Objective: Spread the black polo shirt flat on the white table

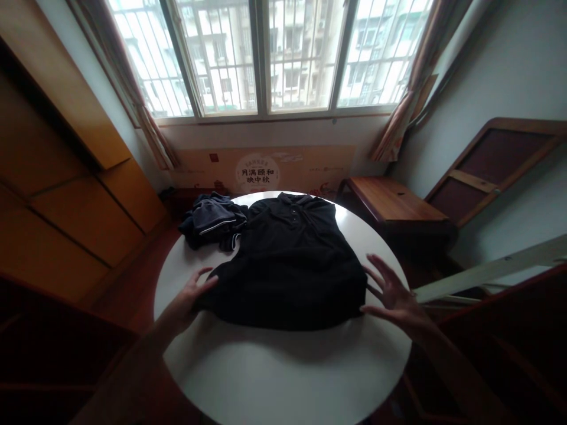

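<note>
Black polo shirt (287,265), spread flat, collar toward far edge, centre of round white surface (283,378). Left hand (190,298) open, released, at near-left hem. Right hand (394,295) open, released, just beside right hem. Bunched navy garment (211,221) touching shirt, far-left edge.

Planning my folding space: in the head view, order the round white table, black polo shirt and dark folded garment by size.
Largest to smallest:
1. round white table
2. black polo shirt
3. dark folded garment

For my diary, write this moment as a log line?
left hand: by black polo shirt | right hand: by shirt, spread | round white table
</note>
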{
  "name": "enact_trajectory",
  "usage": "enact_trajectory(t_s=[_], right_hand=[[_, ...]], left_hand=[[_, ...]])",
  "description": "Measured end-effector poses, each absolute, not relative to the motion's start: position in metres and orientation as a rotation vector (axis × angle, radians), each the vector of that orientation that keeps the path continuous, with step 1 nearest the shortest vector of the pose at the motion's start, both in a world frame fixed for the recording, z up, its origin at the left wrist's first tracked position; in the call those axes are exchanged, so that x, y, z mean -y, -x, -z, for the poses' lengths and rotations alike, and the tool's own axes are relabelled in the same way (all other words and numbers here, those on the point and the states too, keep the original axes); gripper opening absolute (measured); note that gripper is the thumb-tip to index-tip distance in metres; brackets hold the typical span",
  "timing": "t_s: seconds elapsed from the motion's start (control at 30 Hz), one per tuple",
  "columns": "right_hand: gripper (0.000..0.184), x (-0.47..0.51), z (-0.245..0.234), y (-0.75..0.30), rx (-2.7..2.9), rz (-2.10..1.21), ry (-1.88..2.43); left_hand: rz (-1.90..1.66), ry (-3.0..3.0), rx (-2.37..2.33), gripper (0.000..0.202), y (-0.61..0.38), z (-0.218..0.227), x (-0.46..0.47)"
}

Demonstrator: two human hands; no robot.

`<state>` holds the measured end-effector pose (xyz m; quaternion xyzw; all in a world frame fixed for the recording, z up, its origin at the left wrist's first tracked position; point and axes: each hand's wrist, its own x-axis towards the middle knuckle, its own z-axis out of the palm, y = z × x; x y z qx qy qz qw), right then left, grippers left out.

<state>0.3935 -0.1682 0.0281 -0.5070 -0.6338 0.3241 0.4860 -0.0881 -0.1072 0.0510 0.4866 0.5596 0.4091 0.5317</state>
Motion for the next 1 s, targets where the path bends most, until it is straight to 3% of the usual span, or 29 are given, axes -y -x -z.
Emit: enact_trajectory(t_s=[0.03, 0.1, 0.17, 0.27, 0.4, 0.53, 0.63, 0.7, 0.87, 1.0], right_hand=[[0.086, 0.168, -0.023, -0.387, 1.677, -0.76, 1.258], [0.051, 0.165, -0.012, -0.377, 1.883, -0.632, 1.302], [0.028, 0.162, -0.007, -0.37, 1.953, -0.523, 1.287], [0.031, 0.163, -0.018, -0.376, 1.852, -0.554, 1.314], [0.039, 0.179, -0.048, -0.411, 1.737, -0.876, 1.456], [0.044, 0.19, -0.064, -0.435, 1.867, -1.073, 1.644], [0.051, 0.177, -0.062, -0.424, 1.816, -0.741, 1.712], [0.051, 0.162, -0.055, -0.404, 1.868, -0.543, 1.638], [0.055, 0.128, -0.028, -0.353, 2.156, -0.05, 1.804], [0.03, 0.126, -0.01, -0.353, 2.223, 0.153, 1.943]], left_hand=[[-0.89, -1.119, -1.312, 0.07, 0.086, -0.048, 0.113], [-0.723, -1.099, -1.283, 0.079, 0.087, -0.042, 0.119], [-0.626, -1.123, -1.289, 0.079, 0.095, -0.037, 0.12], [-0.513, -1.211, -1.328, 0.074, 0.118, -0.035, 0.119], [-0.288, -1.359, -1.394, 0.071, 0.145, -0.042, 0.12], [-0.396, -1.628, -1.707, 0.054, 0.144, -0.051, 0.122], [-0.594, -2.014, -1.731, 0.032, 0.115, -0.058, 0.114], [-0.629, -2.261, -1.501, 0.029, 0.086, -0.059, 0.101], [-0.451, -2.638, -1.176, 0.036, 0.023, -0.036, 0.05], [-0.207, -2.73, -1.277, 0.065, 0.015, -0.005, 0.039]])
